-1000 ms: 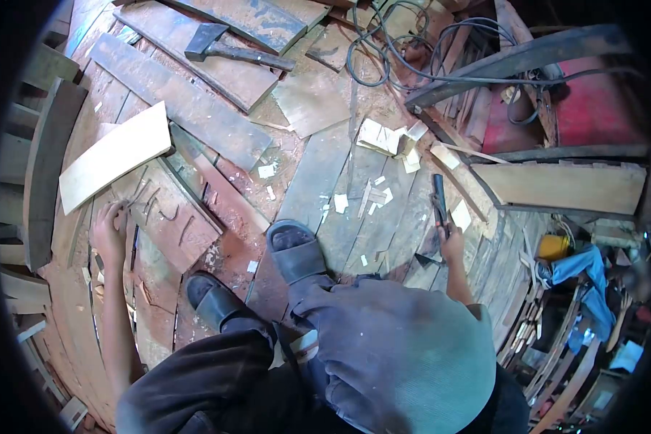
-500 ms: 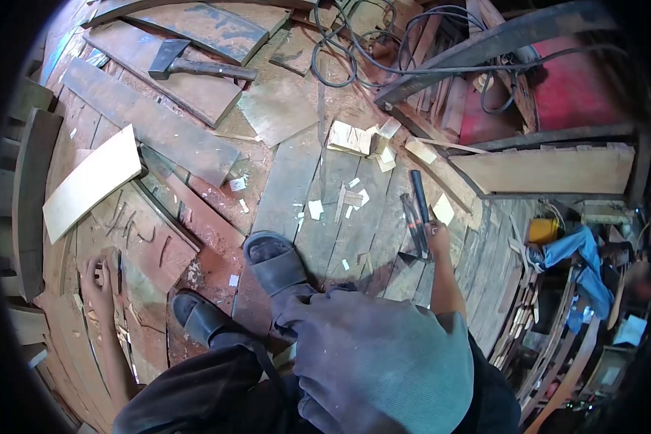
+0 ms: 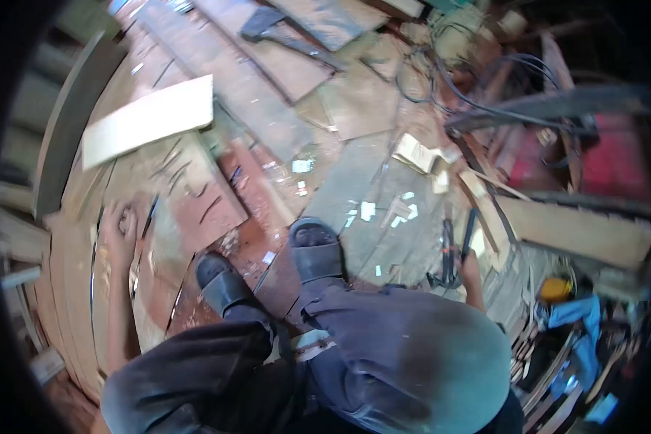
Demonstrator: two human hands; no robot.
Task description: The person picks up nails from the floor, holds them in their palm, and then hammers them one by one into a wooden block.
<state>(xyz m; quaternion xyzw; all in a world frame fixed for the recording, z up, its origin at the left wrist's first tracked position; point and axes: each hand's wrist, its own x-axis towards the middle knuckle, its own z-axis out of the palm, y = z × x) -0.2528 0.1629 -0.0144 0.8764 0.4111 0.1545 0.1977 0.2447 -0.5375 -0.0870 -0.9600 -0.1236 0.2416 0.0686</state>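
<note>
I crouch on a floor of worn planks. My left hand [image 3: 119,230] rests with curled fingers on the boards at the left, beside a reddish board [image 3: 220,210] that carries several bent nails. The blur hides whether it holds anything. My right hand [image 3: 471,269], low at the right behind my knee, grips a dark two-handled tool [image 3: 450,253] whose handles point up and away from me. My feet in dark sandals [image 3: 317,253] stand between the two hands.
A pale board [image 3: 148,119] lies at the upper left. A hatchet [image 3: 282,32] rests on planks at the top. Tangled cables [image 3: 477,94] and a red object [image 3: 615,163] are at the upper right. Pale wood chips [image 3: 416,153] litter the middle. Blue cloth [image 3: 579,312] is at the right.
The view has swung and blurred. My right hand with the tool has drawn back closer to my knee. My left hand stays on the planks by the nail board.
</note>
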